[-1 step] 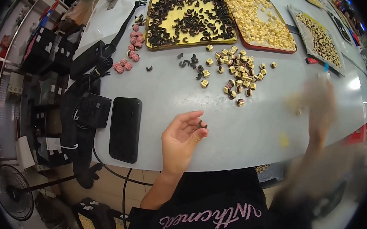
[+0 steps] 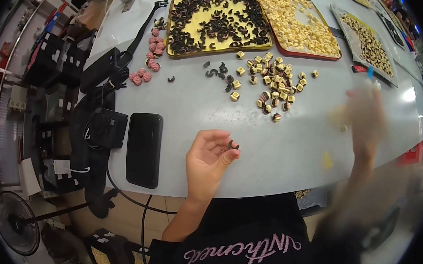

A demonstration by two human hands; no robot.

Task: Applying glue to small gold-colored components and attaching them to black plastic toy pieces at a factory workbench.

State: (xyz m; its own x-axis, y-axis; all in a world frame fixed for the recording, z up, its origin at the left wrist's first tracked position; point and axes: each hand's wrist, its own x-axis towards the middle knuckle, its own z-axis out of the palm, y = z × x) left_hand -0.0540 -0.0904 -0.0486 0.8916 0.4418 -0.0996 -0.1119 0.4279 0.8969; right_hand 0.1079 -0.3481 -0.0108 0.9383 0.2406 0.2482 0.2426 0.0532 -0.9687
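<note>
Holds a small black curved piece [image 2: 234,145] in the left hand [image 2: 206,161], pinched between the thumb and a finger, over the near part of the gray desk [image 2: 189,103]. Has the other fingers of that hand bent loosely. Has the right hand [image 2: 367,117] far out to the other side, over the desk too, but very blurry. Cannot tell if open or closed, or gripping anything. Shows a fuzzy blue tip [image 2: 370,71] just past that hand. Has in front, past the left hand, a messy pile of little square yellow-and-brown pieces [image 2: 276,82], with a few loose black curved pieces [image 2: 216,72] beside the pile. Shows bumpy pink pieces [image 2: 155,42] in a crooked row farther left. Has a yellow tray [image 2: 195,24] behind all that, covered with lots more black curved bits, and right next to it a red-rimmed tray [image 2: 302,55] full of pale yellow bits. Shows one more tray [image 2: 393,81] off to the right, filled with mixed dark and pale bits. Has a flat black slab like a phone [image 2: 144,150] left of the left hand, with a black box [image 2: 108,128] and wires beside it. Shows a round fan [image 2: 15,223] low on the far left.
</note>
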